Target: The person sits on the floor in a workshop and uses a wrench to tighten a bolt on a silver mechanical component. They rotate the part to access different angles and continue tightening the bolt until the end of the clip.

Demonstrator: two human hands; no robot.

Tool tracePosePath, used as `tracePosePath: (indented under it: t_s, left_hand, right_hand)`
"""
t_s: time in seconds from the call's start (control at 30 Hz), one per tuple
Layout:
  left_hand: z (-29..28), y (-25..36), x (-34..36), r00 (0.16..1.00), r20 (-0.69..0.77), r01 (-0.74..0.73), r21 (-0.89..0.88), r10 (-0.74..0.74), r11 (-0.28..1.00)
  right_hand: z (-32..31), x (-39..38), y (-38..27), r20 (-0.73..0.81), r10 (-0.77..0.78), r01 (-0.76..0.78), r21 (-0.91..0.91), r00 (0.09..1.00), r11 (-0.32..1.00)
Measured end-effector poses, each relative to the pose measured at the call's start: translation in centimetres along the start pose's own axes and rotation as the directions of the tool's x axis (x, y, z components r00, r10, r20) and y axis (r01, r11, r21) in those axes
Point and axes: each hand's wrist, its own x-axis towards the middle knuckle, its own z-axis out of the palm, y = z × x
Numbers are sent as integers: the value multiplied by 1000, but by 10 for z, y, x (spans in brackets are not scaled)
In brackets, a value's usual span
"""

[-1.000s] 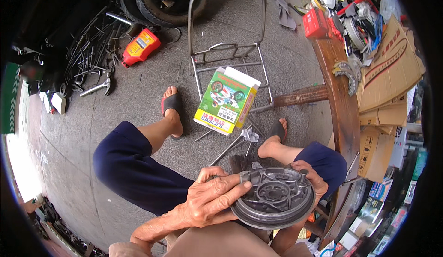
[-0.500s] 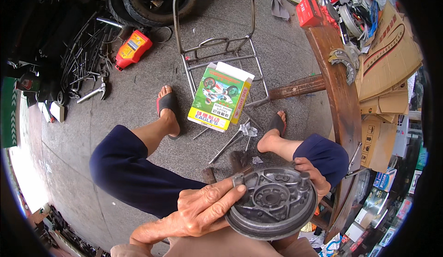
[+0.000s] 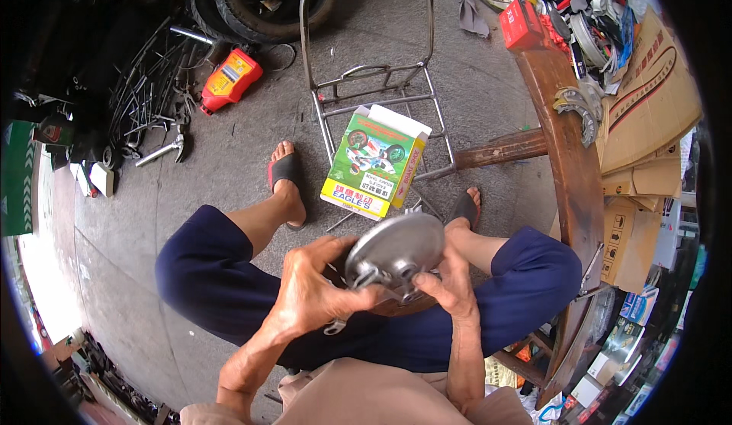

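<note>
My left hand is closed on one side of a round brake backing plate, which is tilted above my lap. Its smooth silver outer face shows, while the ribbed inner face is turned away. My right hand grips the opposite side, with its thumb near a round boss on the near part of the plate. Slight blur covers the plate and fingertips. Below my left palm a small metal eye pokes out; what it belongs to is hidden.
Beyond the plate, a green-and-yellow carton rests against a bent metal-tube frame. A wooden bench on the right carries curved brake shoes and a red box. Leftward lie a red bottle, a hammer and tyres.
The plate has been turned over from its ribbed inner side to its silver outer side, and moved left and away from my body. Both hands have shifted their grip round its edge.
</note>
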Motion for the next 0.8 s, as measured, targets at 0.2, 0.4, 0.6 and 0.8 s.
tracePosePath:
  t_s: [0.2, 0.4, 0.6, 0.8]
  left_hand:
    - [2, -26, 15, 926, 218, 357, -248, -307, 901]
    - [4, -32, 55, 974, 57, 228, -281, -221, 932]
    - [12, -83, 126, 972, 6, 205, -508, -235, 837]
    - [18, -95, 129, 952, -7, 263, -496, -307, 827]
  right_hand:
    - [9, -9, 27, -196, 238, -246, -20, 951, 969]
    - [16, 40, 28, -364, 76, -201, -320, 928, 926]
    - [-14, 128, 57, -371, -163, -58, -517, 914, 854]
    - [-6, 134, 60, -286, -293, -66, -809, 912, 585]
